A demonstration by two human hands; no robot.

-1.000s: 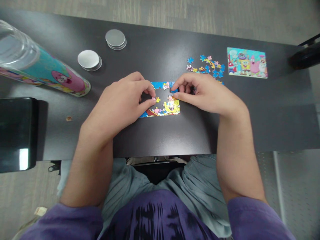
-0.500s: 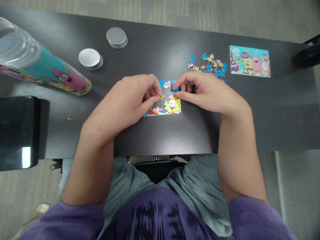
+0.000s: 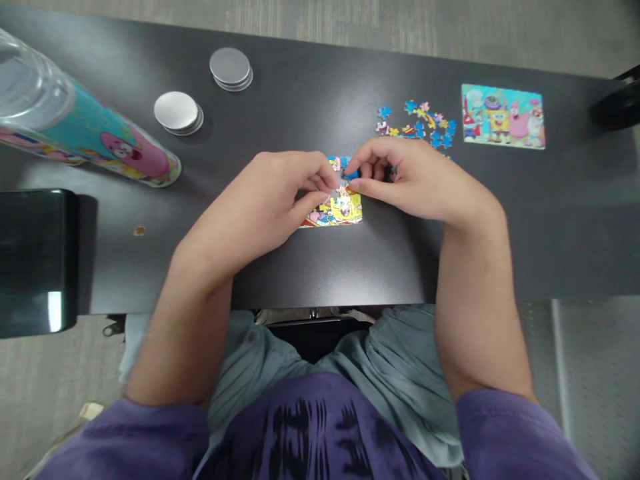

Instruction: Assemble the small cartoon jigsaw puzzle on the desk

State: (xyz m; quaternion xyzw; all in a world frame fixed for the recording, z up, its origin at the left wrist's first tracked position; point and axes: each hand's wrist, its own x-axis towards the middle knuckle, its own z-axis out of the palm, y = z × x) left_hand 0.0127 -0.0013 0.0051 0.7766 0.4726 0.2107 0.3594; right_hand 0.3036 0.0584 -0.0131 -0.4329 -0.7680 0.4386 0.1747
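Observation:
A partly assembled jigsaw puzzle (image 3: pixel 345 210) with cartoon figures lies on the dark table between my hands. My left hand (image 3: pixel 287 193) hangs over its left side, thumb and forefinger drawn together in a pinch; whatever may be between the tips is hidden or too small to make out. A yellow part of the picture shows just below those fingertips. At the puzzle's upper right, my right hand (image 3: pixel 405 173) pinches a blue puzzle piece (image 3: pixel 351 176) between thumb and forefinger. The hands cover the puzzle's left part and some of its right edge.
Loose puzzle pieces (image 3: pixel 420 123) lie beyond my right hand, with a picture card (image 3: pixel 503 117) farther right. Two stacks of round discs, one white (image 3: pixel 176 111) and one grey (image 3: pixel 230 65), stand back left. A clear-topped cartoon tube (image 3: pixel 125 150) and a black glossy object (image 3: pixel 35 260) occupy the left.
My left hand has moved right over the puzzle, toward my right hand. The yellow puzzle piece seen at its fingertips no longer shows there. My right hand stays almost in place.

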